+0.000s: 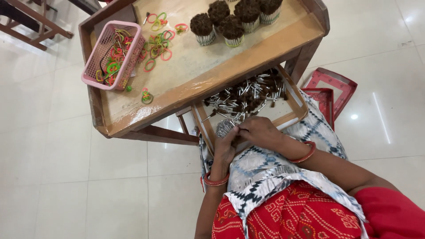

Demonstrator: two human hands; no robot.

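right now a small bundle of silver-stemmed sticks (225, 127) sits between both hands, just above the lap and at the near edge of a shallow wooden tray (295, 116). the left hand (225, 148) cups the bundle from below, its fingers wrapped tight around the stems; the right hand (259, 131) comes over the top, its fingers pinched together on the same bundle. the step in hand looks like gathering and squaring up a handful of sticks into one round bunch. just beyond, the tray holds a loose pile of sticks (248, 95) with dark tips, lying in all directions. further out, on the tabletop (199, 66), stand finished bundles (230, 20), upright with brown heads, and scattered coloured rubber bands (157, 46). a pink basket (113, 55) at the far left holds more bands. the next move, i judge, calls for a firm one-handed hold on the bunch while the other hand reaches for a band, well apart from here.
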